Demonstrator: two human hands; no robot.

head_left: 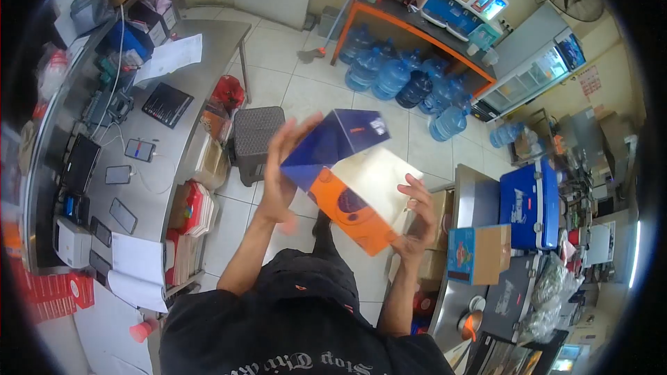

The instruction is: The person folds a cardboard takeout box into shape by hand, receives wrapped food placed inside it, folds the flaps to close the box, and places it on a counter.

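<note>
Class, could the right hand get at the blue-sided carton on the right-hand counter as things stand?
Probably not straight away: the right hand is occupied at the open orange-and-purple box. Freed, it likely could, as the blue-sided carton stands nearby with nothing evident between.

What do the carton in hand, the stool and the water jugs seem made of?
Carton: likely printed cardboard, smooth; flat panels meet at straight folds.
Stool: probably molded plastic, matte; the seat has a woven-look texture.
Water jugs: apparently blue plastic, shiny; they look translucent, with highlights.
</note>
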